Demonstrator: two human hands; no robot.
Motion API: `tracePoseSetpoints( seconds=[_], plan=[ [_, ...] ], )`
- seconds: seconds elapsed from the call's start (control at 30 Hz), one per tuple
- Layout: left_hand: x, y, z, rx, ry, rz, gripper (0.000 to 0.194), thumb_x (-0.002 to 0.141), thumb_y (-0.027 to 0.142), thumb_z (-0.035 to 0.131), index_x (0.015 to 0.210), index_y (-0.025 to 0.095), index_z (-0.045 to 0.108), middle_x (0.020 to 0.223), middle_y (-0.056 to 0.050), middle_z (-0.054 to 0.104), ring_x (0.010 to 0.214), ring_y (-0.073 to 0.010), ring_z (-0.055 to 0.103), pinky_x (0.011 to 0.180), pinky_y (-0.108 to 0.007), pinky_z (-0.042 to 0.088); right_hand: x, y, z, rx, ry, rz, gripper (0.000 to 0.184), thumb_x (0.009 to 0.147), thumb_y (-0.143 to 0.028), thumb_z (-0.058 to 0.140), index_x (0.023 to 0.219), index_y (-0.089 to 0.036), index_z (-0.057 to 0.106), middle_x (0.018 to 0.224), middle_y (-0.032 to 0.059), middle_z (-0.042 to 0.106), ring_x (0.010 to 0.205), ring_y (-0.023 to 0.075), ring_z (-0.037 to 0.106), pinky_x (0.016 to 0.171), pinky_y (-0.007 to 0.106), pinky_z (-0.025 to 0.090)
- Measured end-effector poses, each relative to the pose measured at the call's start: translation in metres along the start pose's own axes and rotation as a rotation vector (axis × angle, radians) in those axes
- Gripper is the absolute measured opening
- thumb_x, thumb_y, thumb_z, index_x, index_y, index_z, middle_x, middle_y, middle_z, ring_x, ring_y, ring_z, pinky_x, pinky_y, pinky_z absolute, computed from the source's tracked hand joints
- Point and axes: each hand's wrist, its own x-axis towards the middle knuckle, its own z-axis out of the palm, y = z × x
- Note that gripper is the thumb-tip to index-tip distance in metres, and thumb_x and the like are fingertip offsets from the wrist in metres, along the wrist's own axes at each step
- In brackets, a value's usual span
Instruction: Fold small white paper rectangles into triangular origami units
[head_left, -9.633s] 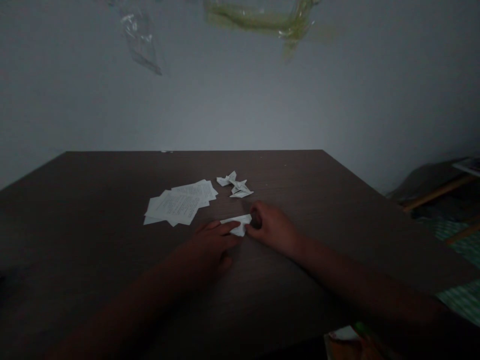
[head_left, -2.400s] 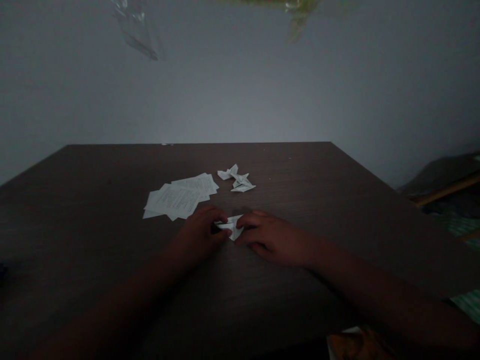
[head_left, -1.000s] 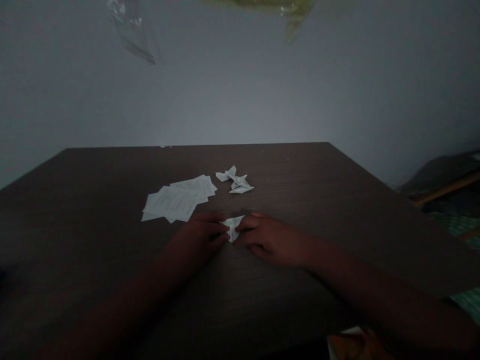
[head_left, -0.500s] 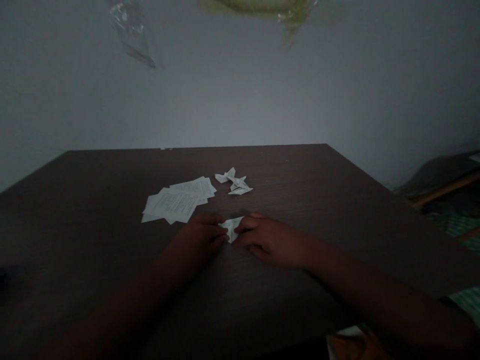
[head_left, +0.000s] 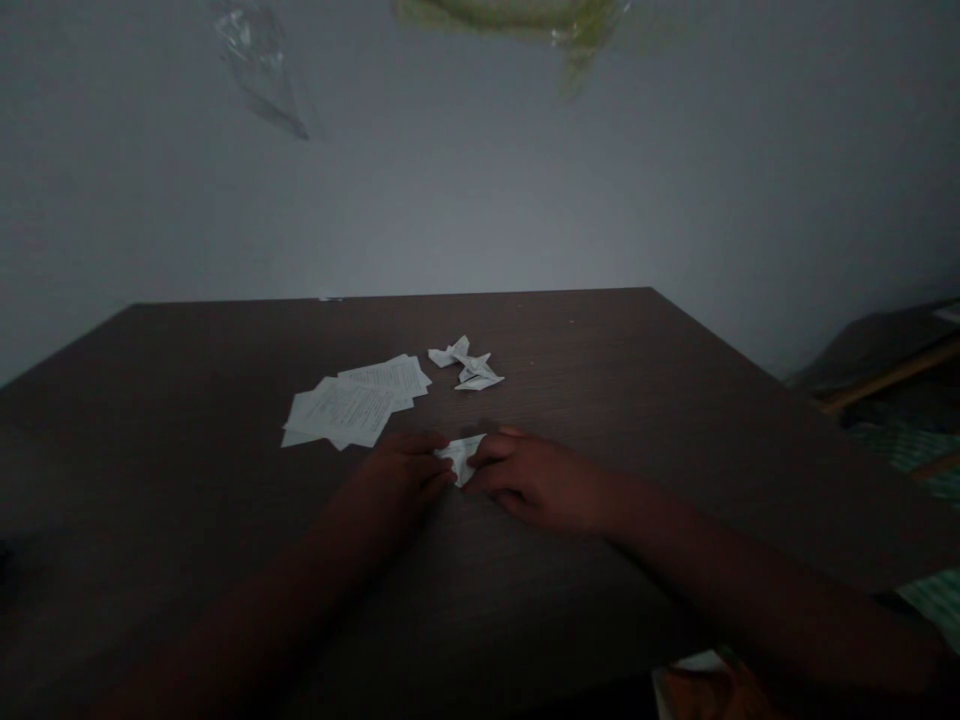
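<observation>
Folded paper [head_left: 460, 462] on table [head_left: 615, 400], held between left hand [head_left: 401, 472] and right hand [head_left: 538, 482] (both partly curled, closed on its sides).

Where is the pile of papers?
In the head view, the pile of papers lies on the table left of centre, beside the folded paper shapes and beyond the left hand.

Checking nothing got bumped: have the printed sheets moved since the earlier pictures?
No; judged against the table's back edge, the printed sheets lie in the same place.

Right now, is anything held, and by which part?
A folded paper: left hand at its left side, right hand at its right; pinched or pressed, unclear.
</observation>
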Motion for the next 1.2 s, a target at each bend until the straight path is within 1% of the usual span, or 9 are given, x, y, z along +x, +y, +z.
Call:
tracePoseSetpoints(
  seconds=[0.27,0.37,0.43,0.53,0.63,0.77,0.93,1.07,1.2],
  plan=[
    [-0.001,0.002,-0.001,-0.024,0.025,0.012,0.028,0.106,0.022,0.064,0.096,0.024,0.09,0.14,-0.011,0.085,0.134,-0.0374,0.077,0.124,-0.059,0.059,-0.001,0.0,-0.001,-0.005,0.008,-0.02,0.034,0.109,-0.007,0.067,0.135,-0.021,0.083,0.129,0.0122,0.082,0.123,0.0271,0.074,0.12,0.051,0.056],
    [0.0,0.001,-0.001,-0.013,0.009,0.0,0.027,0.105,0.023,0.064,0.102,0.023,0.091,0.144,-0.012,0.084,0.137,-0.0376,0.075,0.125,-0.059,0.058,0.0,0.0,0.0,-0.014,0.007,-0.016,0.037,0.109,-0.008,0.066,0.14,-0.022,0.082,0.129,0.0118,0.081,0.121,0.0267,0.074,0.123,0.052,0.053],
    [0.0,0.0,-0.001,-0.022,0.016,-0.027,0.028,0.105,0.025,0.065,0.106,0.023,0.092,0.146,-0.013,0.083,0.138,-0.038,0.075,0.126,-0.059,0.057,0.0,-0.001,0.0,-0.028,-0.007,-0.015,0.037,0.109,-0.008,0.066,0.14,-0.022,0.082,0.131,0.0128,0.081,0.122,0.0269,0.074,0.124,0.053,0.053],
    [0.003,-0.003,-0.001,-0.075,0.049,-0.071,0.022,0.1,0.031,0.071,0.101,0.025,0.092,0.141,-0.012,0.083,0.131,-0.037,0.078,0.122,-0.056,0.061,-0.001,-0.003,-0.001,-0.046,-0.015,-0.014,0.036,0.11,-0.009,0.066,0.14,-0.021,0.083,0.135,0.0141,0.08,0.127,0.0274,0.074,0.124,0.052,0.053],
    [0.006,-0.006,0.001,-0.135,0.1,-0.094,0.017,0.096,0.035,0.076,0.096,0.027,0.091,0.136,-0.011,0.084,0.12,-0.0338,0.081,0.116,-0.054,0.065,-0.002,-0.004,-0.002,-0.066,-0.008,-0.022,0.035,0.11,-0.009,0.066,0.139,-0.02,0.083,0.143,0.0165,0.077,0.134,0.0289,0.073,0.125,0.053,0.053],
    [0.007,-0.004,0.001,-0.163,0.135,-0.111,0.013,0.093,0.032,0.078,0.093,0.029,0.09,0.132,-0.009,0.085,0.115,-0.0312,0.082,0.112,-0.052,0.067,-0.002,-0.003,-0.001,-0.07,0.023,-0.075,0.031,0.108,-0.008,0.066,0.133,-0.017,0.084,0.158,0.0203,0.072,0.146,0.0311,0.068,0.126,0.053,0.054],
    [0.007,-0.003,0.0,-0.177,0.136,-0.11,0.011,0.093,0.031,0.078,0.091,0.029,0.089,0.126,-0.007,0.086,0.111,-0.0288,0.082,0.107,-0.047,0.068,-0.002,-0.002,0.001,-0.041,0.025,-0.077,0.034,0.107,-0.005,0.065,0.133,-0.02,0.082,0.166,0.0169,0.07,0.149,0.0296,0.068,0.131,0.056,0.051],
    [0.008,-0.002,0.001,-0.196,0.136,-0.112,0.009,0.09,0.032,0.081,0.093,0.028,0.087,0.123,-0.007,0.085,0.115,-0.0299,0.08,0.109,-0.049,0.065,-0.002,-0.001,0.003,-0.036,0.008,-0.065,0.038,0.107,-0.006,0.065,0.139,-0.021,0.079,0.162,0.0156,0.074,0.149,0.029,0.069,0.133,0.057,0.048],
    [0.009,-0.002,0.001,-0.19,0.147,-0.104,0.007,0.09,0.029,0.078,0.093,0.025,0.084,0.12,-0.008,0.084,0.113,-0.0304,0.079,0.11,-0.051,0.064,-0.002,-0.002,0.006,-0.086,0.022,-0.075,0.03,0.109,-0.008,0.066,0.133,-0.018,0.08,0.155,0.0175,0.077,0.146,0.0293,0.07,0.132,0.056,0.049]
  ],
)
